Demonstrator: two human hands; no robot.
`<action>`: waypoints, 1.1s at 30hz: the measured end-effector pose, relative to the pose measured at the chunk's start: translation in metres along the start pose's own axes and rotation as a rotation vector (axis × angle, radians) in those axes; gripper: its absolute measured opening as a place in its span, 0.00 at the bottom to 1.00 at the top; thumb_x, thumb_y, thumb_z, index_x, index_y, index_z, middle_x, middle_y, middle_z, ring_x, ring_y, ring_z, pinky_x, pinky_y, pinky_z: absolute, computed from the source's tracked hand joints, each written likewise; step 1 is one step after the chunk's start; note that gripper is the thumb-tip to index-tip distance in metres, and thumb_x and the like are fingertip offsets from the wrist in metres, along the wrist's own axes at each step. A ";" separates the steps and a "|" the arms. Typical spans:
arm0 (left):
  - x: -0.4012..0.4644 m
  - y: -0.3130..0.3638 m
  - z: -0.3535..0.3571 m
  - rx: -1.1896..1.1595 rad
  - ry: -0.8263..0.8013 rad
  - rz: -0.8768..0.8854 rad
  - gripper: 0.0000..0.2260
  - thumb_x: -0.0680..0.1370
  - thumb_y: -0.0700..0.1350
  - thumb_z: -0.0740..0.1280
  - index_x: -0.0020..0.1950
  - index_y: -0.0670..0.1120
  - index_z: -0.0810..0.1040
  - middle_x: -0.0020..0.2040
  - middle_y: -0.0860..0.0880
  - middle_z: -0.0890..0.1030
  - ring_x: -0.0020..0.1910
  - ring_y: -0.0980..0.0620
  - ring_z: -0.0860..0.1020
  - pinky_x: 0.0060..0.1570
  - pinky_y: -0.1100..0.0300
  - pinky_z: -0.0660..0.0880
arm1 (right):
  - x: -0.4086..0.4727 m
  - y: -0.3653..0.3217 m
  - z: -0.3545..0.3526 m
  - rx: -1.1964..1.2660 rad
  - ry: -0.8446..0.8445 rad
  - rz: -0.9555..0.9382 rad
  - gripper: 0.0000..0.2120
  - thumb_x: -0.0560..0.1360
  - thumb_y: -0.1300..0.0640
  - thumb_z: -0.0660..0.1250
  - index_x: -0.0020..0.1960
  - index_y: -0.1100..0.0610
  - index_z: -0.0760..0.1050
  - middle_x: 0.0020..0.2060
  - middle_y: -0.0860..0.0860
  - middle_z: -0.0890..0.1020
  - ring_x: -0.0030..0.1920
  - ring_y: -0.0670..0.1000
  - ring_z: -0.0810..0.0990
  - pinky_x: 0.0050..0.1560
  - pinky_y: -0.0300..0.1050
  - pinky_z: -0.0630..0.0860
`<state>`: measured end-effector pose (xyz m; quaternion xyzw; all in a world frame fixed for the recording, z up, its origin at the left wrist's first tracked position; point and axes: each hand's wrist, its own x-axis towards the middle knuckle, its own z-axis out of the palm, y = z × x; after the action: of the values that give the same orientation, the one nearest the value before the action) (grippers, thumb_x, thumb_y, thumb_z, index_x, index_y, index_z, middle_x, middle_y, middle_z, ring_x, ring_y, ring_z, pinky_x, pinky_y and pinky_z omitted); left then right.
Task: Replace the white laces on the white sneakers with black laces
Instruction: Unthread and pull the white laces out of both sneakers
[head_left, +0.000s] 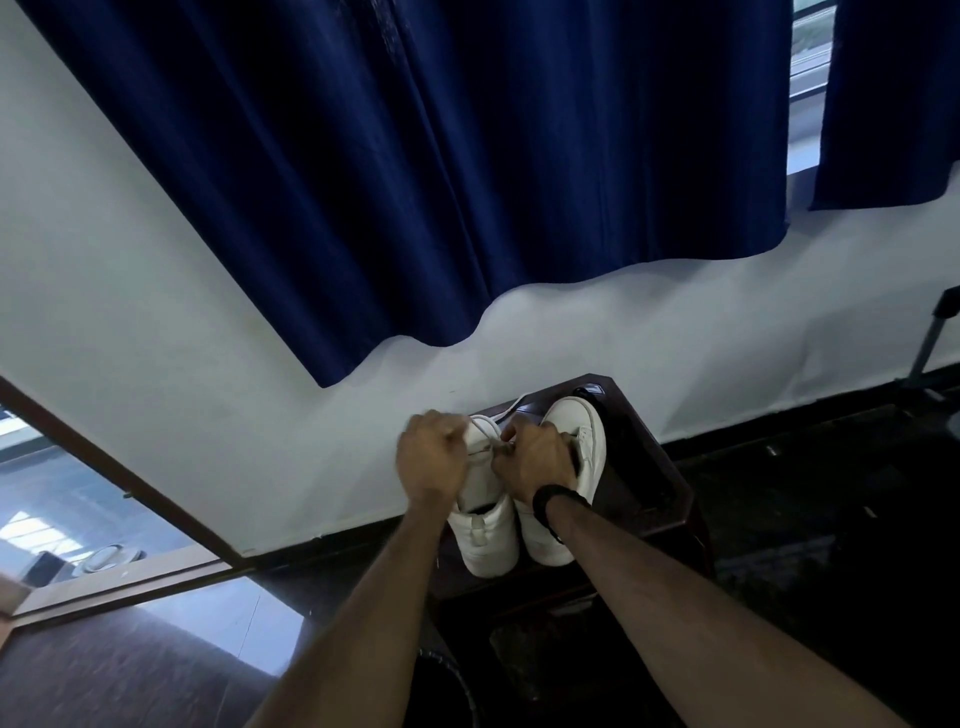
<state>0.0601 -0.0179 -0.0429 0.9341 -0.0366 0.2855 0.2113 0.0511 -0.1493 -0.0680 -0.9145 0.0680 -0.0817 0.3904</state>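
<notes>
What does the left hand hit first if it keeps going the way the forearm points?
Probably the toe of the left sneaker under the left hand, then the wall behind the dark table. Depth is unclear.

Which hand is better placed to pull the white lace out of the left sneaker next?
Probably the left hand: it grips the white lace above the left sneaker. The right hand pinches at the eyelets.
</notes>
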 end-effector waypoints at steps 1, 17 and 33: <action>0.007 -0.002 -0.005 -0.136 0.135 -0.201 0.07 0.77 0.43 0.67 0.42 0.47 0.84 0.42 0.50 0.83 0.41 0.52 0.76 0.38 0.60 0.69 | 0.001 0.000 0.001 -0.004 0.002 0.005 0.10 0.71 0.49 0.64 0.51 0.48 0.77 0.49 0.55 0.81 0.54 0.58 0.78 0.56 0.48 0.69; -0.005 0.006 0.002 0.251 -0.426 0.267 0.13 0.66 0.49 0.61 0.40 0.48 0.83 0.40 0.46 0.83 0.44 0.42 0.79 0.43 0.55 0.74 | 0.001 0.000 0.000 0.022 -0.029 0.016 0.14 0.69 0.46 0.66 0.53 0.47 0.76 0.51 0.54 0.79 0.55 0.57 0.77 0.57 0.47 0.68; 0.039 -0.040 -0.057 -0.435 0.681 -0.876 0.11 0.82 0.45 0.59 0.53 0.49 0.82 0.55 0.49 0.81 0.51 0.50 0.77 0.48 0.58 0.72 | 0.001 0.001 0.001 -0.032 0.015 0.002 0.10 0.72 0.50 0.64 0.52 0.49 0.77 0.49 0.54 0.81 0.56 0.56 0.77 0.61 0.49 0.67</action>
<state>0.0704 0.0443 0.0057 0.6534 0.3645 0.4411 0.4956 0.0527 -0.1496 -0.0694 -0.9200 0.0732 -0.0869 0.3752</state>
